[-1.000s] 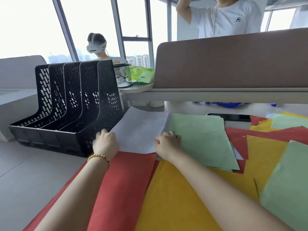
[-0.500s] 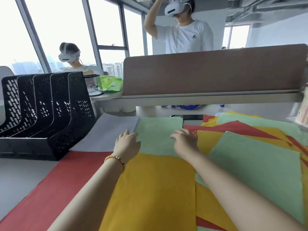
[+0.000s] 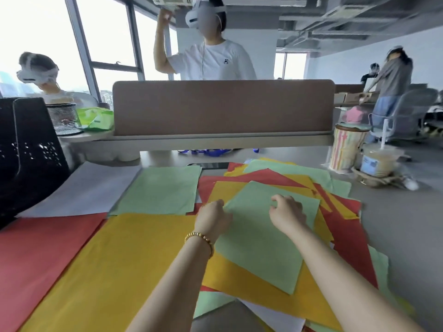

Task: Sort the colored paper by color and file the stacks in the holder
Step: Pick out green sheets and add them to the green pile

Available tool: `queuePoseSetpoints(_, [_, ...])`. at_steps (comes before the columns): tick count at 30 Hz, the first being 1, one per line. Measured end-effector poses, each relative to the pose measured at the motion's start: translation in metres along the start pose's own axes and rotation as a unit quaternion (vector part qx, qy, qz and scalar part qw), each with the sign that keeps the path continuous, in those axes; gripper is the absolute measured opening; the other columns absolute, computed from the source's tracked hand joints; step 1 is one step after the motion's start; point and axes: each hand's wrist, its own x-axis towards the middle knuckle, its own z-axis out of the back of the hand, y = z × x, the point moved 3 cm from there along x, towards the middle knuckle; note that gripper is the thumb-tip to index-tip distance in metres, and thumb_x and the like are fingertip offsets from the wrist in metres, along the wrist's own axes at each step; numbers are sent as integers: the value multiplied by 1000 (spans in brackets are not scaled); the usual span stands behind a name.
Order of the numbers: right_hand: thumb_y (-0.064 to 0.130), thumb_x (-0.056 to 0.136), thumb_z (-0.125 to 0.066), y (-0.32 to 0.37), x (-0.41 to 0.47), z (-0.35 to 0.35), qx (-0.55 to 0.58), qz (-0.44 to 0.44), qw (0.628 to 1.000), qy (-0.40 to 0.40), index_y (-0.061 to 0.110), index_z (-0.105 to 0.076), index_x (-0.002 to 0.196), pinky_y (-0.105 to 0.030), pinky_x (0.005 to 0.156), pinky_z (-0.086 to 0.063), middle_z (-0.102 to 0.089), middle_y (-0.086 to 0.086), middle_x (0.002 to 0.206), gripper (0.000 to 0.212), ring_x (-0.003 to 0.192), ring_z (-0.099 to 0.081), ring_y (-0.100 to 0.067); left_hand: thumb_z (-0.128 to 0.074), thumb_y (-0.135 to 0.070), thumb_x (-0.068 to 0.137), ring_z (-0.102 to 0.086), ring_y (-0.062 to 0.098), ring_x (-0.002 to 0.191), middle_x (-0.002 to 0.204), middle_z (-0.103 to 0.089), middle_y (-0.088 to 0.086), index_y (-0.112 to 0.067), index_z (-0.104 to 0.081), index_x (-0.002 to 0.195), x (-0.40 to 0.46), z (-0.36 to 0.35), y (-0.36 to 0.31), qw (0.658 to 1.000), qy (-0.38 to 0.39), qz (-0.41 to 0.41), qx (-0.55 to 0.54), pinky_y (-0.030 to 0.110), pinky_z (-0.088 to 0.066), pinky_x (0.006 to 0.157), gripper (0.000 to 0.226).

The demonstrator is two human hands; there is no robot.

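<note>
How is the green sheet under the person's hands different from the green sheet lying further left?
The green sheet under the hands lies skewed atop the mixed pile, with both hands on it. The left green sheet lies apart beside the white sheet, squarer to the desk, untouched. Both look the same pale green.

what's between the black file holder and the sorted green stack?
In the head view, a white sheet lies flat on the desk between the black file holder and the green stack; its right edge appears tucked under the green.
</note>
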Motion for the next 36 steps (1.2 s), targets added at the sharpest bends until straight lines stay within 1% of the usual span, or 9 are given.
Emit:
queuePoseSetpoints(5, [24, 96, -40, -30, -4, -1, 51, -29, 998, -11, 21, -39, 138, -40, 105, -35, -34, -8, 145, 42, 132, -31, -30, -58, -32, 89, -54, 25, 110, 123, -57, 9, -9, -52, 125, 0, -11, 2, 998, -36, 32, -33, 27, -44, 83, 43])
queuePoseSetpoints(11, [26, 97, -39, -25, 0, -3, 61, -4, 998, 12, 22, -34, 142, -38, 107, -32, -30, -6, 148, 45, 136, -27, -28, -54, -29, 92, -51, 17, 78, 93, -56, 2, -13, -61, 103, 4, -5, 0, 999, 16, 15, -35, 24, -39, 59, 20])
queuePoseSetpoints(15, [26, 97, -42, -24, 0, -1, 66, -8, 998, -1, 16, -30, 144, -39, 112, -26, -29, -10, 150, 50, 137, -25, -31, -50, -20, 94, -50, 19, 76, 96, -60, 7, -12, -62, 108, 2, -1, -1, 992, -71, 3, -105, 23, -36, 64, 20])
queuePoseSetpoints(19, [32, 97, -44, -24, -2, 6, 125, -28, 992, -5, 9, -21, 146, -40, 111, -24, -27, -12, 151, 59, 139, -22, -32, -52, -12, 92, -54, 20, 63, 71, -59, 3, -9, -64, 90, 7, 6, 15, 929, -141, 63, -337, 26, -43, 57, 12])
queuePoseSetpoints(24, [37, 98, -42, -9, -11, 11, 227, -28, 973, 18, 11, -17, 148, -38, 105, -33, -27, -8, 153, 62, 137, -32, -28, -53, -9, 89, -55, 25, 78, 83, -63, 13, -8, -65, 77, 23, 12, 29, 872, -156, 134, -444, 36, -49, 75, 17])
queuePoseSetpoints(28, [29, 96, -51, 15, -7, 5, 319, -53, 943, 82, 12, -36, 140, -31, 82, -41, -51, -7, 125, 49, 104, -51, -22, -53, -9, 85, -46, 22, 67, 63, -50, 8, -12, -51, 59, 40, 47, 46, 897, -175, 100, -393, 29, -38, 63, 26])
queuePoseSetpoints(32, [17, 90, -58, 53, 8, -23, 368, -54, 921, 117, 7, -61, 116, -29, 68, -48, -66, -6, 96, 28, 86, -63, -25, -54, -13, 82, -58, 26, 75, 83, -62, 12, -8, -60, 82, 53, 69, 82, 919, -155, 114, -343, 31, -50, 70, 7])
queuePoseSetpoints(34, [18, 89, -57, 76, 17, -40, 373, -45, 920, 116, 11, -63, 112, -29, 68, -47, -67, -5, 97, 25, 85, -64, -25, -59, -14, 83, -64, 28, 85, 105, -63, 10, -11, -54, 115, 56, 81, 98, 925, -119, 128, -339, 35, -56, 75, 32])
queuePoseSetpoints(36, [15, 92, -50, 98, 26, -56, 371, -36, 921, 110, 14, -59, 116, -29, 69, -45, -65, -5, 105, 25, 91, -62, -26, -60, -9, 86, -60, 20, 72, 104, -56, 8, -17, -44, 134, 57, 94, 111, 942, -90, 119, -302, 20, -53, 58, 50])
